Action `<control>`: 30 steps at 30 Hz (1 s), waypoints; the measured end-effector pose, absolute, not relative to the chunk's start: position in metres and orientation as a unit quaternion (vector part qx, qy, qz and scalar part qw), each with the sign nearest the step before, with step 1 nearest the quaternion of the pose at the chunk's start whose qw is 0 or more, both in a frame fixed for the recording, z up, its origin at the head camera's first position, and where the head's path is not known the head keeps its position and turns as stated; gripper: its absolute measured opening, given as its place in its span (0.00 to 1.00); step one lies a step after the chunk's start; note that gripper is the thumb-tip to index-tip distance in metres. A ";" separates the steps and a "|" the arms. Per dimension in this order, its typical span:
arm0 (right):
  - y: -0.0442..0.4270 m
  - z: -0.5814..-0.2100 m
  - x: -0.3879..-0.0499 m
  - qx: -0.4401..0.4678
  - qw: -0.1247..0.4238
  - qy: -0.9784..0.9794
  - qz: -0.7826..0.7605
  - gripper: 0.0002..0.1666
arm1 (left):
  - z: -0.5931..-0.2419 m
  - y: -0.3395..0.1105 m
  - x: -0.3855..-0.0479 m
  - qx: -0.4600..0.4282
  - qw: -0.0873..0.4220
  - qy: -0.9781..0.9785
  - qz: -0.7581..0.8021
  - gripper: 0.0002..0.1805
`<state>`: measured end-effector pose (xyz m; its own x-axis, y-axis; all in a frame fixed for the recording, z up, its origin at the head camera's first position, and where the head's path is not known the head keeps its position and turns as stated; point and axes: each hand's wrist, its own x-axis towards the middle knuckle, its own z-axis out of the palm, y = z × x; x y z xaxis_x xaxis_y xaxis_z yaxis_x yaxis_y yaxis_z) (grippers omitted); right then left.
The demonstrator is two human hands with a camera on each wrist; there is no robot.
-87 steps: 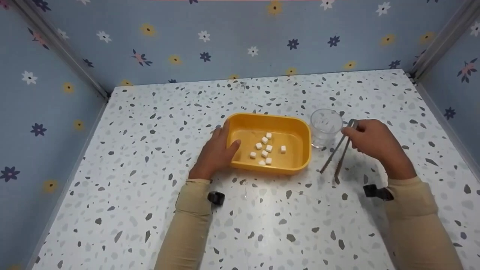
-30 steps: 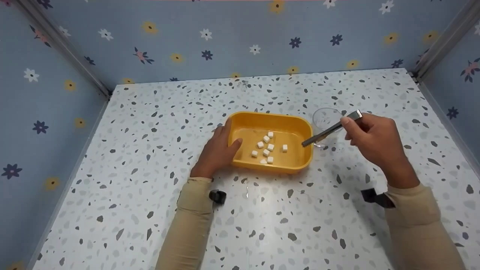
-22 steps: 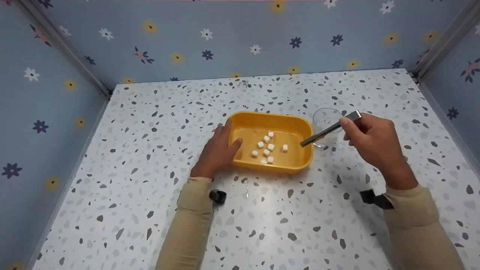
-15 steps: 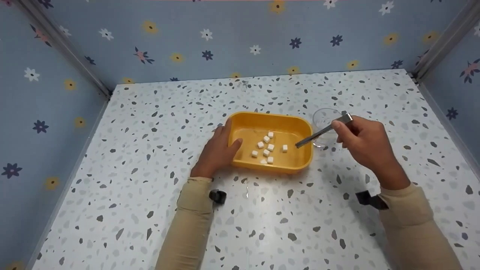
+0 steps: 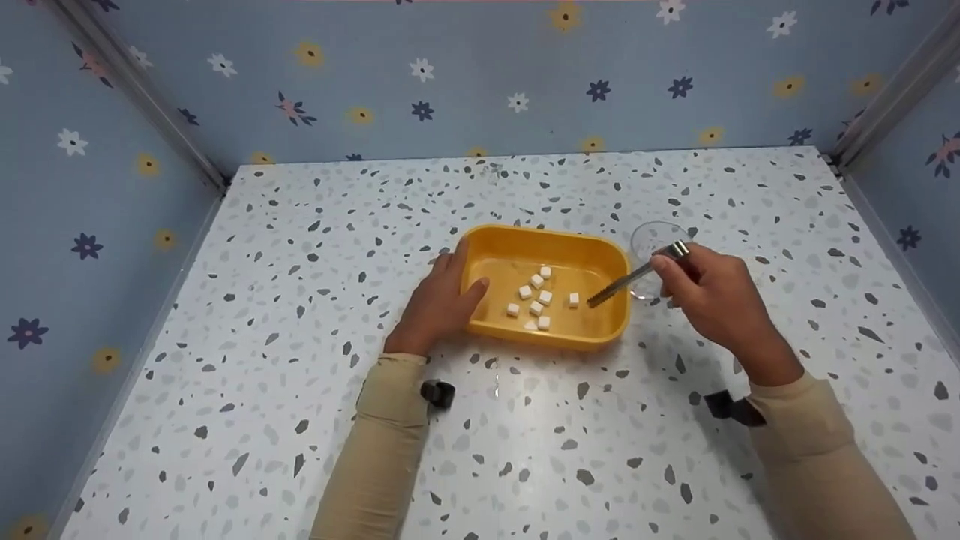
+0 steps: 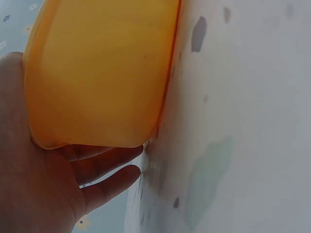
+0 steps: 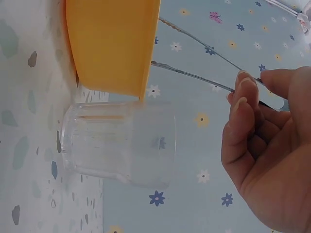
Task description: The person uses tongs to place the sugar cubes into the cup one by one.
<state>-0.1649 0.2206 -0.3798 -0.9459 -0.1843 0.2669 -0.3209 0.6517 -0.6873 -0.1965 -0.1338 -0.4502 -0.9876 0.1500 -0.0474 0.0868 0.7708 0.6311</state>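
My left hand [image 5: 439, 304] holds the left end of a yellow plastic tub [image 5: 544, 238], its thumb over the rim. In the left wrist view, the fingers [image 6: 112, 189] lie against the outside of the tub's end wall. Several small white cubes [image 5: 545, 298] lie on the tub floor. One white cube [image 5: 574, 300] sits apart on the right. My right hand [image 5: 712, 296] pinches metal tongs [image 5: 630, 279] near their bend. The tongs' toothed tips are over the tub, just right of the lone cube. In the right wrist view, the two arms of the tongs stand apart.
A clear cup [image 7: 121, 141] stands upright close to the tub's right end, below the tongs and partly hidden by them in the head view. Under everything is a white speckled tabletop [image 5: 337, 262]. Blue flowered panels [image 5: 487, 67] enclose its back and sides.
The tongs, earlier pointing toward the person beside the cup, have swung left over the tub. Their tips have crept leftward to near the lone cube. The left hand has stayed on the tub.
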 end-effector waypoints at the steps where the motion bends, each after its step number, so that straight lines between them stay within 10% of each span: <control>1: 0.220 -0.380 -0.165 0.141 0.086 -0.904 0.393 0.21 | -0.450 -0.134 -0.197 0.063 0.047 0.939 0.334 0.42; 30: 0.204 -0.387 -0.160 0.160 0.035 -0.939 0.304 0.20 | -0.453 -0.134 -0.199 0.075 0.041 0.941 0.327 0.42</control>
<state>-0.1601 0.2044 -0.3873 -0.9462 -0.2794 0.1629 -0.3219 0.7643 -0.5588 -0.1985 -0.1343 -0.4532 -0.9852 0.1690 -0.0284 0.1149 0.7745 0.6220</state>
